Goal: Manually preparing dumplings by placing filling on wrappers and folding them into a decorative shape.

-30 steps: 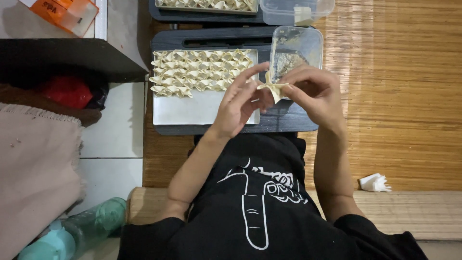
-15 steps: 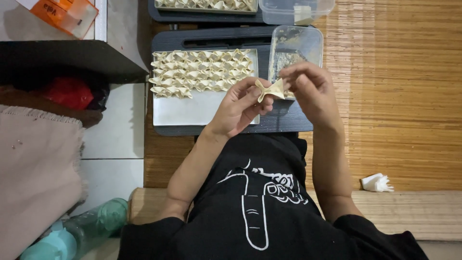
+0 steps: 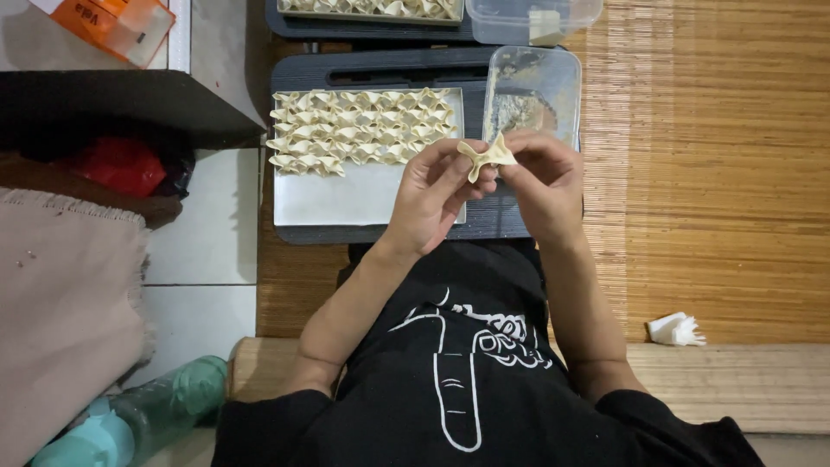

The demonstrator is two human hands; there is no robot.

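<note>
A pale folded dumpling is pinched between my left hand and my right hand, held above the near edge of a dark tray. On that tray lies a white sheet with several rows of folded dumplings on its far half. Just beyond my right hand stands a clear plastic container with some filling in it.
A second dark tray with more dumplings and a clear box sit further back. Bamboo mat covers the floor to the right, with a crumpled white tissue on it. A dark shelf, red bag, beige cloth and green bottle are at left.
Both hands have lifted the dumpling slightly and drawn it toward me; its folded shape now stands upright between the fingertips.
</note>
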